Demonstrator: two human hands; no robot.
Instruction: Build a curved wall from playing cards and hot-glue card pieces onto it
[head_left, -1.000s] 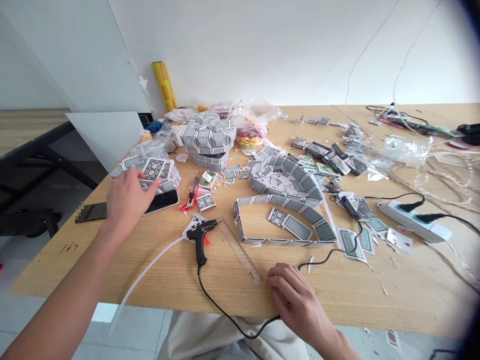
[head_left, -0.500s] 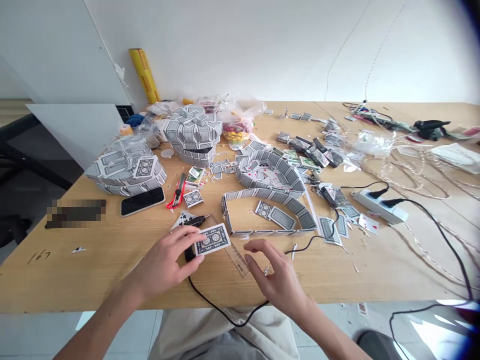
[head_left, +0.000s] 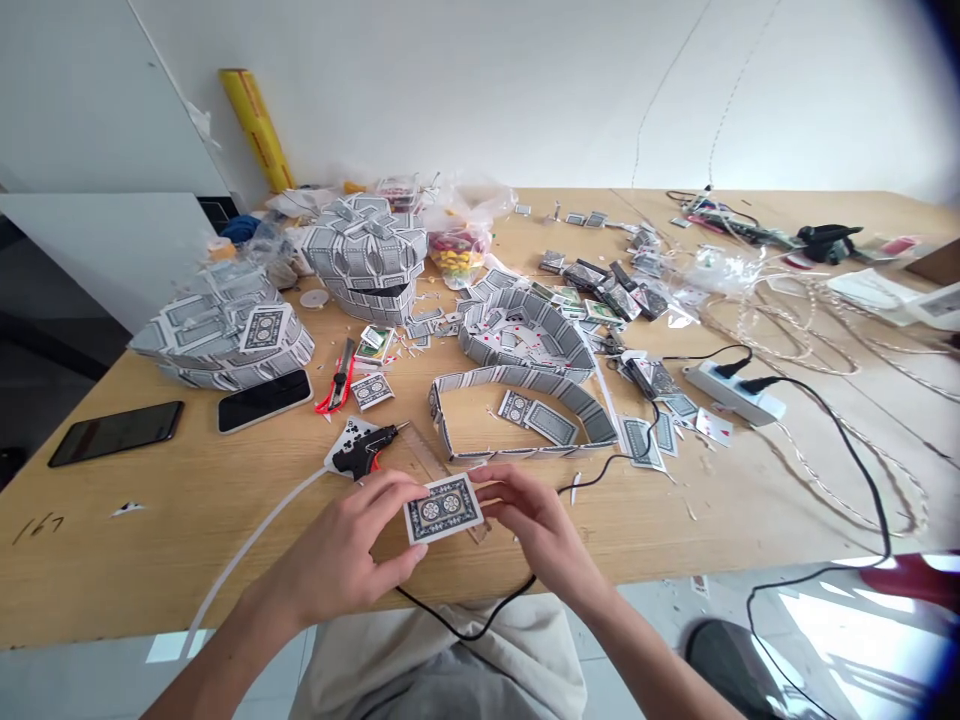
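Observation:
A playing card, its dark patterned back facing up, is held just above the table's front part. My left hand pinches its left side between thumb and fingers. At its right edge, my right hand has its fingertips closed on the card. Beneath and behind it lies a clear ruler. A black glue gun with a long white glue stick rests left of the ruler, over a card with club marks. Behind the hands stands a curved frame of joined cards, with two loose cards inside it.
Two phones and a red utility knife lie to the left. Card-covered boxes and an open card-walled tray stand behind. A white power strip, cables and scattered cards are on the right.
My right hand has moved left to the card and taken its right edge. The card has shifted slightly right, and the glue gun shows more fully. The view has shifted.

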